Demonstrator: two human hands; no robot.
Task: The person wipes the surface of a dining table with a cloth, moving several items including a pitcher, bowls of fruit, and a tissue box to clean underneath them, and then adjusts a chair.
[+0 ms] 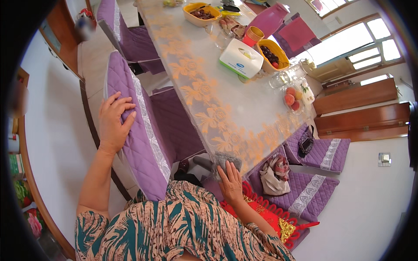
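My left hand rests on the quilted purple cover of a chair back, fingers apart and slightly bent across the fabric. At the near corner of the dining table, my right hand holds a grey cloth against the edge, its fingers stretched over it. Part of the cloth hangs past the corner, and the underside of that hand is hidden. A clear cover with orange flowers lies over the tabletop.
On the table stand a white tissue box, yellow baskets of dark fruit, orange cups, a glass pitcher and a bowl of peaches. Purple chairs line the right side, one bearing a beige bag. Red tasselled fabric lies beside me.
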